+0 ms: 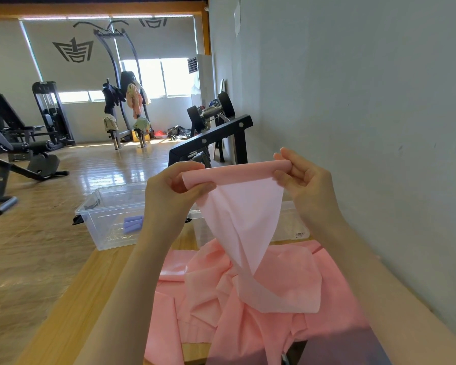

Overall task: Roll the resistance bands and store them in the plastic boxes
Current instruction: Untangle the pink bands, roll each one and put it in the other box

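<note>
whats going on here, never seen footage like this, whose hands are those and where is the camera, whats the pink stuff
There is no machine here. The one picture comes from a camera worn on a person's head, looking forward and down, so you see their own two bare hands. The left hand and right hand each pinch one end of a pink resistance band, whose top edge is starting to roll; the rest hangs down onto a heap of pink band material on a wooden table. Behind the heap stand two clear plastic boxes: the left box holds purple rolled bands; what the right box holds is hidden. Gym machines stand behind.
</note>
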